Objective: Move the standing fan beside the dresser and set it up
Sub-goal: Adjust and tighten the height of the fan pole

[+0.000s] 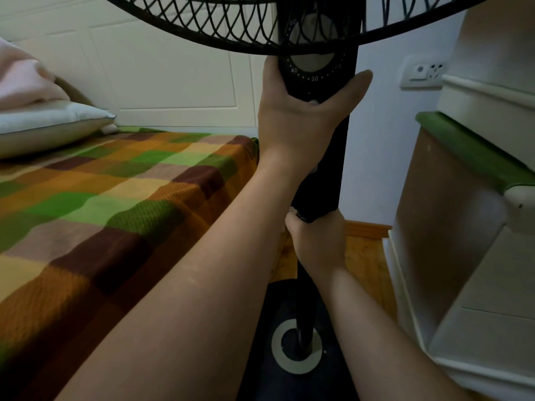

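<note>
a: where are your hands on the standing fan [318, 157] right now?

b: your left hand [298, 117] is wrapped around the black control column just under the grille, thumb at the 9 o'clock edge of the timer dial [314, 63], fingers curling round the 3 o'clock side. your right hand [317, 241] is lower, at 6 o'clock from the left, closed around the spot where the thick column meets the thin pole [304, 322]. both hands are holding the fan; neither one is spread open.

a: and where does the fan stand?

b: it stands upright in the narrow gap between the bed [115, 198] and the dresser [451, 227]. the bed is at 9 o'clock from the pole, the dresser at 3 o'clock, just beside it. the round dark base [260, 342] sits low in your view at 6 o'clock, with a pale ring around the foot of the pole. you cannot tell from here whether the base rests on the wooden floor [364, 256] or hangs just above it.

a: what else is around?

b: the black grille [231, 24] fills the 12 o'clock edge of your view. a checked blanket in green, brown and orange covers the bed, and a pale pillow [49, 125] lies at 10 o'clock. a wall socket [424, 72] sits at 2 o'clock on the blue-white wall, above the dresser's green top edge. white panelled doors [173, 68] stand behind the bed.
</note>
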A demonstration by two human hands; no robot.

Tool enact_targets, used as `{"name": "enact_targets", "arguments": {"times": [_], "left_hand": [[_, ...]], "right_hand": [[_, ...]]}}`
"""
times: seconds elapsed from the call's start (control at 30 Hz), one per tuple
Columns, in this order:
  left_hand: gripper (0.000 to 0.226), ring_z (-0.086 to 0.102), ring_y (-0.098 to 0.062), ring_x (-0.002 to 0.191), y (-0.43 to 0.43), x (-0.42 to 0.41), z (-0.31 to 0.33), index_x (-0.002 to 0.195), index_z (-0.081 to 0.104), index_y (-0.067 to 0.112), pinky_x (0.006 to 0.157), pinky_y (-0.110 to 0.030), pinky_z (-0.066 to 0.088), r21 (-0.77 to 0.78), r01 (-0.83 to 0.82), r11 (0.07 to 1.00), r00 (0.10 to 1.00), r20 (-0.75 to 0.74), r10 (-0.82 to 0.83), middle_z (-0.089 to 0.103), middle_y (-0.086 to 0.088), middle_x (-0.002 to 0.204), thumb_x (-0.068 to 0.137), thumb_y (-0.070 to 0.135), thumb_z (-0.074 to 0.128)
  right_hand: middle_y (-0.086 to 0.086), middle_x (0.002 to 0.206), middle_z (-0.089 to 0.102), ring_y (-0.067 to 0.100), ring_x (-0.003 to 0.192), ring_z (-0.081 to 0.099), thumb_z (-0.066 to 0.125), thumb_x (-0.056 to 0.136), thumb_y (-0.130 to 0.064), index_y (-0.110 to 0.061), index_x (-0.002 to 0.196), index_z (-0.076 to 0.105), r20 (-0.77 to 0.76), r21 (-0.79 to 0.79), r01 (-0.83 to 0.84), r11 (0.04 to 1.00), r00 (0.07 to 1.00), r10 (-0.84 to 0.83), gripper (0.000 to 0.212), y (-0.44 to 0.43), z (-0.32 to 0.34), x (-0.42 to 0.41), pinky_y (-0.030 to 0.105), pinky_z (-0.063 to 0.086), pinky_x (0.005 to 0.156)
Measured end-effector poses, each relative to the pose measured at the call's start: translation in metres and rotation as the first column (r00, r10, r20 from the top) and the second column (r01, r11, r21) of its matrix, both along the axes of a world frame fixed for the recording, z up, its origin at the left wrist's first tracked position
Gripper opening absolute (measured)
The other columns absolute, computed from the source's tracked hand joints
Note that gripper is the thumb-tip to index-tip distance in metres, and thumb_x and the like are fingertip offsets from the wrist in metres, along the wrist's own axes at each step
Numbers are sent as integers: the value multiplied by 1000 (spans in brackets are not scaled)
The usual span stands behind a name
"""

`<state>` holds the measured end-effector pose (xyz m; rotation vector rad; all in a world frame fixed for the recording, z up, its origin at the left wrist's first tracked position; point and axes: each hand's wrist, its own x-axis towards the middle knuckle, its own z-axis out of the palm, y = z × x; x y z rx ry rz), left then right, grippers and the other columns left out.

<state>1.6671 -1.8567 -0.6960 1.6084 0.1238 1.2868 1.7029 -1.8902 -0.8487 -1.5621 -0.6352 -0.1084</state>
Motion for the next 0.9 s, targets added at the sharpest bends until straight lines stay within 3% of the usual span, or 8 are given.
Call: {"name": "enact_targets", "arguments": {"times": [0.1,0.27,0.33,0.5,0.6,0.67,0.77,0.9], "left_hand": [[69,64,-8,109,1,-1,1,129,52,12,90,-20,57,13,7,1000,1000,-5,-7,66,3,116,72,22,90],[70,64,-8,108,-1,-3,1,130,52,13,89,-21,57,6,12,1000,1000,-15,-12,66,3,117,72,24,90],[71,64,-8,108,0,-2,1,131,52,12,90,-23,57,1,5,1000,1000,-11,-5,67,3,117,72,24,90],[71,64,-10,111,0,-1,0,131,51,11,91,-23,57,-1,10,1000,1000,-2,-10,66,1,119,72,23,90],[69,64,-8,109,-1,-1,0,129,52,13,91,-21,56,-1,5,1000,1000,0,-5,66,3,117,72,23,90],[69,64,-9,110,-1,0,1,129,52,12,91,-20,56,-8,4,1000,1000,6,-4,66,2,117,72,22,90],[67,64,-10,109,-2,0,1,128,52,11,89,-17,56,-22,5,1000,1000,7,-5,66,1,116,73,18,90],[66,65,-7,107,-1,-2,3,126,52,13,88,-18,56,-29,18,999,1000,-10,-18,66,4,114,73,20,90]], "right_hand": [[17,65,54,22,55,49,63,81,-3,1,75,51,-42,-83,-135,987,990,131,13,-9,5,5,27,42,53],[7,88,72,22,91,68,77,78,-29,-13,84,71,-321,-337,-415,845,895,311,19,-30,18,26,38,55,90],[5,85,74,22,92,69,77,78,-26,-14,84,73,-317,-379,-439,814,888,332,14,-31,22,28,39,54,93],[26,79,64,39,77,62,65,83,-5,11,80,57,-103,-273,-202,941,978,180,19,-20,14,7,38,51,66],[10,52,48,24,49,44,62,80,4,-7,56,41,3,-200,-134,971,991,137,34,-14,8,4,28,37,50],[-3,49,42,11,45,40,63,79,5,-20,54,35,36,-147,-78,986,996,84,44,-11,4,3,22,32,45],[1,53,49,9,46,46,65,77,0,-12,62,44,10,-81,-7,997,1000,8,28,-5,-3,-1,12,31,42],[8,59,53,12,48,46,63,79,0,-3,74,52,-18,-66,-58,996,998,57,13,-6,-3,1,15,33,43]]}}
